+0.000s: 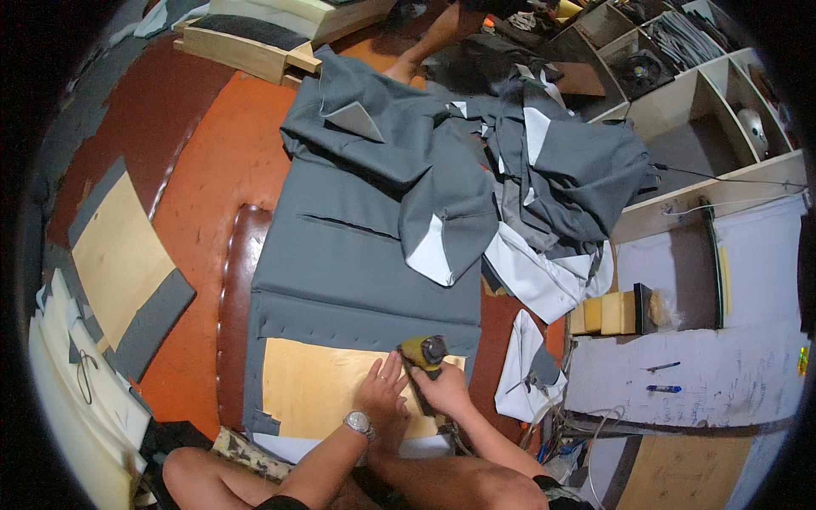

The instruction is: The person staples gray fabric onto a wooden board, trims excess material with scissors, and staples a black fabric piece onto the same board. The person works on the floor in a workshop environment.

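Note:
My right hand point(444, 393) is wrapped round a yellow and black tool that looks like a pneumatic staple gun point(421, 348). The gun's head is over the grey fabric at the far edge of a pale wooden board point(310, 382). Just left of the gun, my left hand point(382, 391) lies with fingers stretched out over the board and holds nothing. Grey upholstery fabric point(365, 293) spreads away from me, with a row of small dimples along the board's far edge and a long dark slit farther up. The gun's nose is hidden.
Crumpled grey fabric with white backing point(586, 170) is heaped at the far right. A wooden shelf unit point(680, 102) stands behind it. Pens point(663, 388) and foam blocks point(616, 313) lie on the right. Another padded board point(123, 255) is at left. A person's leg point(433, 38) shows at the back.

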`<action>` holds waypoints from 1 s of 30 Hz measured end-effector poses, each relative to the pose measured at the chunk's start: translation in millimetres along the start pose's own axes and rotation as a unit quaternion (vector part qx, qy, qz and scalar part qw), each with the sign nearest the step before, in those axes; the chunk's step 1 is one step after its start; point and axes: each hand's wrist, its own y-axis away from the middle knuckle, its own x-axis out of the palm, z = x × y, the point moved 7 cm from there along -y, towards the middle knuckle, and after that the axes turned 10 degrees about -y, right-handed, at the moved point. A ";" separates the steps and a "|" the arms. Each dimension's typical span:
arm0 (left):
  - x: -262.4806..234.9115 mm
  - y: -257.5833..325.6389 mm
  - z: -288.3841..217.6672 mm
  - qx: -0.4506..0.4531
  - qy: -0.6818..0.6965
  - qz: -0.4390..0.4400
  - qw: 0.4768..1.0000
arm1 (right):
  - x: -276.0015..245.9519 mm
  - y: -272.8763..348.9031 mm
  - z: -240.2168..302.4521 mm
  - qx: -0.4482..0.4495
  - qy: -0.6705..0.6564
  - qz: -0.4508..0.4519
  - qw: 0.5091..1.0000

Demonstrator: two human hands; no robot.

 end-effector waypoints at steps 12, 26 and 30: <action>-25.7 35.2 18.6 0.006 0.070 0.012 0.997 | -90.6 19.6 -122.6 0.115 -0.142 -0.160 0.970; 18.1 127.3 40.2 -0.112 0.183 0.198 0.956 | -113.2 45.0 -172.7 0.112 0.005 -0.250 0.962; 28.8 163.3 38.6 -0.135 0.104 0.264 0.949 | -109.0 111.5 -213.6 0.129 0.064 -0.279 0.949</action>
